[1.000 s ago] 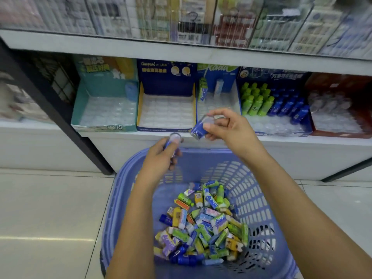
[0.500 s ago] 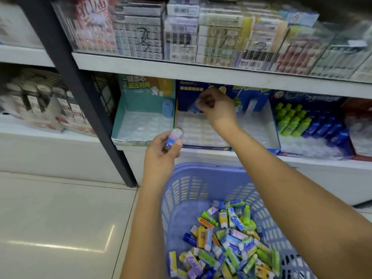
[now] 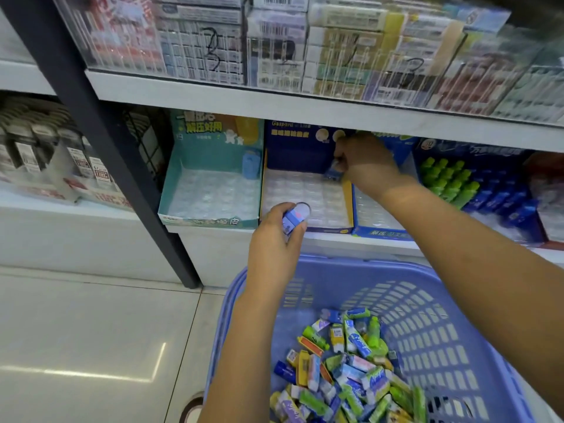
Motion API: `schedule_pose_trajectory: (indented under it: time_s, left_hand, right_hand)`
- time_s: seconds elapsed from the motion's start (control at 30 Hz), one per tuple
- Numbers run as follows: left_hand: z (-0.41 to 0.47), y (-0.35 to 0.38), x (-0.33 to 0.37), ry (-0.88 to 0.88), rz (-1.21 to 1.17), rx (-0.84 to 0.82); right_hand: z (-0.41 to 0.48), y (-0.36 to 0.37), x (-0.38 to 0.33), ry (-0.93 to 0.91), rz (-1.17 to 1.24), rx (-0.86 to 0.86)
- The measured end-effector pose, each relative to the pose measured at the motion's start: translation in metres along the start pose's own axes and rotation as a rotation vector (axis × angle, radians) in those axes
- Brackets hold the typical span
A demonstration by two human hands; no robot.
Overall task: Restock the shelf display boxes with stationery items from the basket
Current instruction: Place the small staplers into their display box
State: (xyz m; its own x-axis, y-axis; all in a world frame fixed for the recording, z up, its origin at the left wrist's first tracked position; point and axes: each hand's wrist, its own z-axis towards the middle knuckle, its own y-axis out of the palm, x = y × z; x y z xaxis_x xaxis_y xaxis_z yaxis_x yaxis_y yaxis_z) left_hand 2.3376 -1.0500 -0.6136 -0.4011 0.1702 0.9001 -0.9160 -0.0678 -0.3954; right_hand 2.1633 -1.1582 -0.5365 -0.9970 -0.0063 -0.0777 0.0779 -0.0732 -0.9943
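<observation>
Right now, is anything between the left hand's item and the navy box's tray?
Nothing visible. The navy box's tray lies open beyond the item in the left hand; the right hand is at its back corner.

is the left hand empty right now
No, the left hand grips a small blue and white item in front of the navy display box, while the right hand holds a blue piece at that box's back.

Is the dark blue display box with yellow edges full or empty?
Almost empty: the dark blue cardboard display box shows bare clear tray slots; the right hand grips one small blue item at its back.
</observation>
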Motion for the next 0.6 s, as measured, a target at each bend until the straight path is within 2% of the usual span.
schedule_pose_trajectory:
  time_s: [0.1,0.23,0.33,0.47,0.6]
  left_hand:
    - [0.001,0.000,0.001,-0.008,-0.023,0.003]
    - [0.001,0.001,0.000,-0.014,-0.004,0.012]
    - [0.002,0.001,0.000,-0.021,-0.007,0.015]
    - [0.000,-0.001,0.002,-0.019,-0.029,0.034]
    - [0.001,0.002,0.007,-0.006,-0.108,0.074]
  right_hand:
    - [0.004,-0.008,-0.004,0.107,0.134,-0.099]
    - [0.004,-0.011,-0.005,0.267,0.468,-0.108]
    - [0.007,-0.008,-0.006,0.292,0.506,-0.117]
    - [0.009,-0.008,-0.012,0.235,0.441,-0.124]
    - [-0.002,-0.013,-0.016,0.074,0.205,-0.127]
